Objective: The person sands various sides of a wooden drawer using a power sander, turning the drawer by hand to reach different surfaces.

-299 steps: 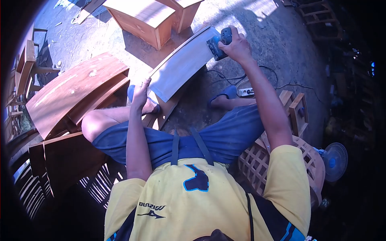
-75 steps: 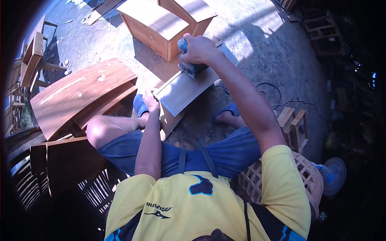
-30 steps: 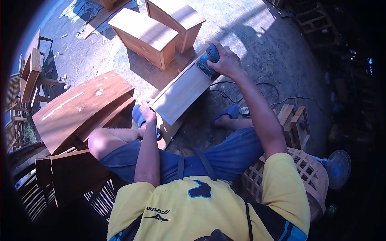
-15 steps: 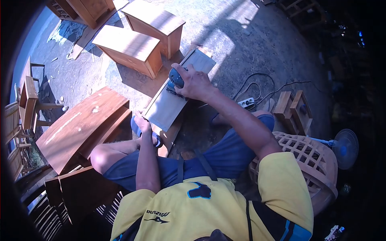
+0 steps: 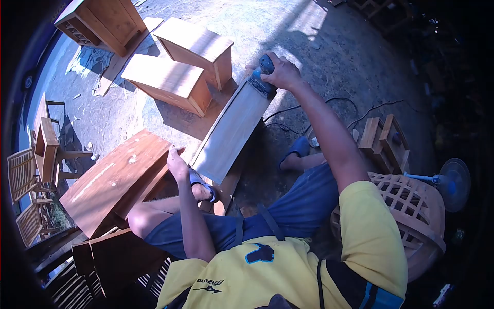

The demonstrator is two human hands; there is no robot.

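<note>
My right hand [image 5: 284,73] is wrapped round a blue power sander [image 5: 261,81], which rests on the far end of a long pale wooden panel [image 5: 231,131]. The panel lies slanted in front of me, its near end by my feet. My left hand [image 5: 177,160] is off the panel, just left of its near end and close to the corner of a reddish-brown wooden cabinet [image 5: 121,167]. Nothing shows in its fingers, which are slightly apart.
Two wooden cabinets [image 5: 162,74] stand beyond the panel, and a larger one [image 5: 103,23] is farther back. To the right are small wooden frames [image 5: 383,139], a lattice-backed chair [image 5: 406,206], a fan [image 5: 453,185] and cables [image 5: 342,99] on the floor.
My right hand has slid the sander from the middle of the panel to its far end. The left hand has let go of the panel's near edge and moved slightly left.
</note>
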